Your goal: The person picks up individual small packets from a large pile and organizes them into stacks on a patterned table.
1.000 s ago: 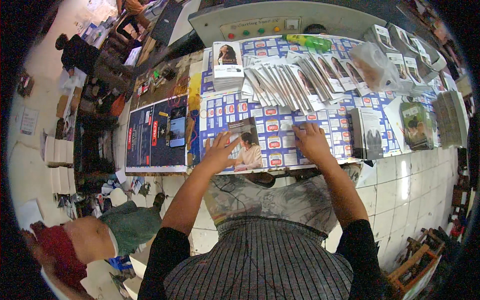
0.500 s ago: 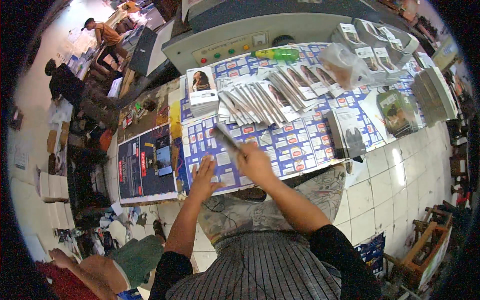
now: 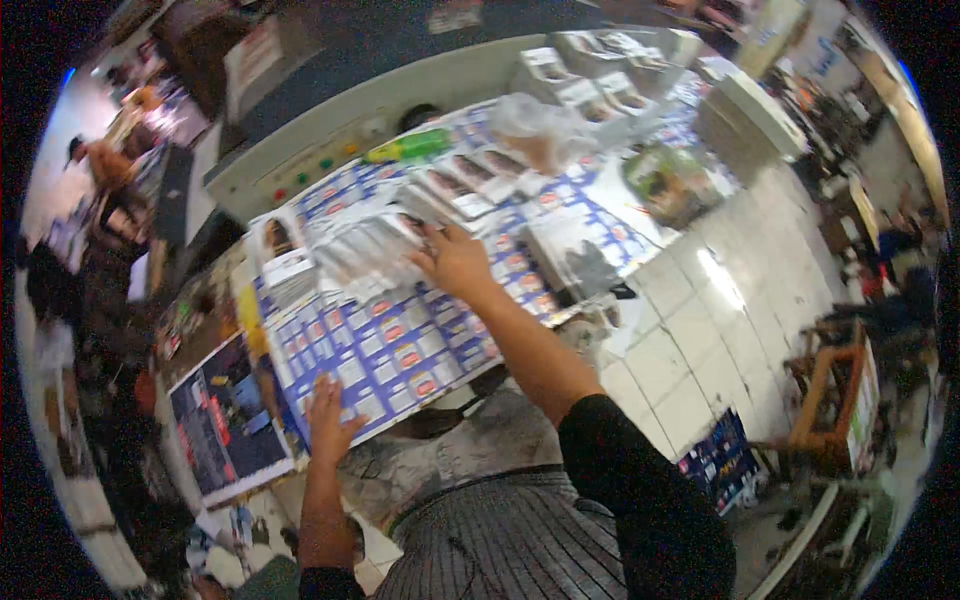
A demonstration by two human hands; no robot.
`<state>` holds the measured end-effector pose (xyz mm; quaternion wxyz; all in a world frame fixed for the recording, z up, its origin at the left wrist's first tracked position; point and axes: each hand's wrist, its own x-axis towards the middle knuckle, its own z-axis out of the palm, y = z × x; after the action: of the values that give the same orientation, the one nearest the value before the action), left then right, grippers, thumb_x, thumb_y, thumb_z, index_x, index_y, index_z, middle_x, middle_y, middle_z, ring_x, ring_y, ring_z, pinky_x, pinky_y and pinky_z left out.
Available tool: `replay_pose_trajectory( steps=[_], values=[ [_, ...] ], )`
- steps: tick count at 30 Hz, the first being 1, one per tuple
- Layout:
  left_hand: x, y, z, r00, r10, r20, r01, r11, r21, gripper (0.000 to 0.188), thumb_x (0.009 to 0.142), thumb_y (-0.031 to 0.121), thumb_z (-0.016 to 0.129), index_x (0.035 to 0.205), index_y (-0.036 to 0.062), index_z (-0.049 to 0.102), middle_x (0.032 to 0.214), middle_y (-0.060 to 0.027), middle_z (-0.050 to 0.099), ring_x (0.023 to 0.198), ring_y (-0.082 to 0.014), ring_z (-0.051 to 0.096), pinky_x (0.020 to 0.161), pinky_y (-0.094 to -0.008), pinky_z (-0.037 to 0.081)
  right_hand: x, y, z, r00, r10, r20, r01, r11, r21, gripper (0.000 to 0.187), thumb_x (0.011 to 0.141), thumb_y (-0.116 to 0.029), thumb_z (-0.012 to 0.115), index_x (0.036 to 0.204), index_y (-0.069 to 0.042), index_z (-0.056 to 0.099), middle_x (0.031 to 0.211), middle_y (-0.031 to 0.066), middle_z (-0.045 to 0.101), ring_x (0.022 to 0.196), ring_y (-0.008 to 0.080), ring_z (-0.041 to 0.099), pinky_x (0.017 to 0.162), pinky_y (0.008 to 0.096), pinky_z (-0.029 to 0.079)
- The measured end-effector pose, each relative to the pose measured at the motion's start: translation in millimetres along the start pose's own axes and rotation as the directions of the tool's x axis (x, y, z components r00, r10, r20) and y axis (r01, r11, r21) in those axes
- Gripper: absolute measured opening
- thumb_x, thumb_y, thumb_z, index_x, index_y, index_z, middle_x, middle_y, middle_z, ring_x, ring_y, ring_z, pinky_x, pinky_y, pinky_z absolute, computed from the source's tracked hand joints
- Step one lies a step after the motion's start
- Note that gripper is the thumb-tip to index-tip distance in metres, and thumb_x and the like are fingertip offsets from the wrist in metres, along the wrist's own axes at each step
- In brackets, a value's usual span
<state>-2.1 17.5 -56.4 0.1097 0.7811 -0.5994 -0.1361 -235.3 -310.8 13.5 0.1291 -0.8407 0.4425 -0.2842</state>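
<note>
My left hand [image 3: 328, 420] lies with its fingers stretched and thumb apart near the front edge of the printed blue-and-white sheet [image 3: 390, 345]. It holds nothing. My right hand [image 3: 460, 264] reaches to the row of fanned booklets [image 3: 365, 250], fingertips at its right part and thumb apart from the fingers. Motion blurs the booklets, and I see none in that hand. Left of the row stands a neat stack of booklets [image 3: 285, 260] with a portrait on the cover. Another booklet pile [image 3: 575, 255] with a grey cover picture sits right of my right arm.
A green-yellow bottle [image 3: 410, 147] and a clear plastic bag [image 3: 540, 130] lie behind the booklets. More stacks [image 3: 600, 100] stand at the back right, before a beige machine panel [image 3: 330, 150]. A dark poster [image 3: 230, 420] covers the left end. A wooden frame [image 3: 835, 400] stands on the tiles.
My right hand has moved up to the fanned booklets; the thin piece it held is no longer in it. My left hand remains on the sheet. The view has swung rightward.
</note>
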Motion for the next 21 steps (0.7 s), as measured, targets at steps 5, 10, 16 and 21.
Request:
replay_pose_trajectory(
  steps=[5,10,16,21],
  values=[
    [-10,-17,3,0.998,0.018,-0.059,-0.018,1.0,0.004,0.087,0.08,0.047,0.076,0.148,0.0056,0.041,0.161,-0.0179,0.027,0.15,-0.0379,0.023,0.117,-0.0611,0.012,-39,81,-57,0.925,0.166,-0.341,-0.239,0.953,-0.184,0.075,0.086,-0.054,0.066,0.139,-0.004,0.05,0.141,0.0235,0.049,0.129,0.0406,0.047,0.103,0.0515,0.041],
    [-4,-15,6,1.0,0.004,0.007,-0.004,0.999,0.032,0.081,0.087,0.041,0.071,0.152,0.0069,0.037,0.162,-0.0173,0.024,0.151,-0.0368,0.02,0.118,-0.0612,0.009,-111,122,-100,0.901,0.434,-0.029,-0.409,0.823,-0.393,0.068,0.091,-0.044,0.066,0.144,-0.005,0.047,0.15,0.0174,0.043,0.138,0.0377,0.04,0.109,0.0569,0.032],
    [10,31,8,0.993,0.092,-0.073,-0.104,0.978,-0.182,0.073,0.095,0.043,0.062,0.153,0.0078,0.035,0.159,-0.0174,0.033,0.147,-0.0349,0.03,0.12,-0.0519,0.014,-150,99,-88,0.963,0.123,-0.238,-0.123,0.992,0.015,0.055,0.078,0.003,0.058,0.132,-0.009,0.06,0.127,0.0181,0.06,0.113,0.0384,0.059,0.095,0.0439,0.049],
    [11,130,-3,0.979,0.092,0.183,0.104,0.545,-0.832,0.07,0.098,0.036,0.06,0.154,0.0041,0.031,0.149,-0.0182,0.045,0.137,-0.0315,0.045,0.115,-0.0435,0.033,-159,-20,-37,0.999,-0.023,-0.036,0.038,0.861,0.508,0.043,0.091,-0.014,0.06,0.132,-0.004,0.058,0.132,0.021,0.056,0.121,0.0379,0.054,0.103,0.0462,0.043]
  ],
)
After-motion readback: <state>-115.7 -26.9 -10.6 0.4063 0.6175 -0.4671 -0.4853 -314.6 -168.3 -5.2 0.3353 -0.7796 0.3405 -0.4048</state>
